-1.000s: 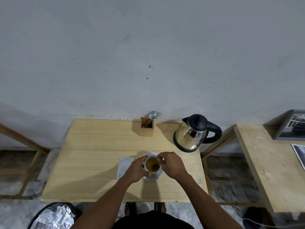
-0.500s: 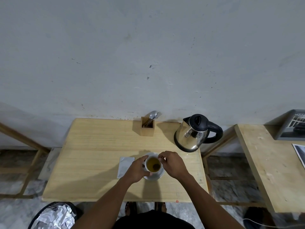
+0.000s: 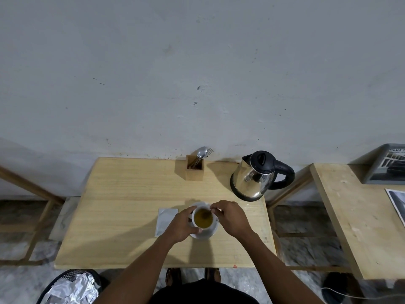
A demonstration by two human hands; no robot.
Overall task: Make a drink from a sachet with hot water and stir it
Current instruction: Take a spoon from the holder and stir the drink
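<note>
A white cup of yellow-brown drink stands on a white saucer near the front of the wooden table. My left hand wraps the cup's left side. My right hand is at the cup's right rim, fingers pinched on a thin stirrer that dips into the drink. A silvery sachet lies flat on the table just left of the cup, partly under my left hand.
A steel kettle with a black lid and handle stands at the back right. A wooden holder with a spoon and fork is at the back centre. A second table is to the right, a lined bin at bottom left.
My right hand's fingers have shifted slightly around the cup's rim with the stirrer. The left hand and the cup have stayed in place.
</note>
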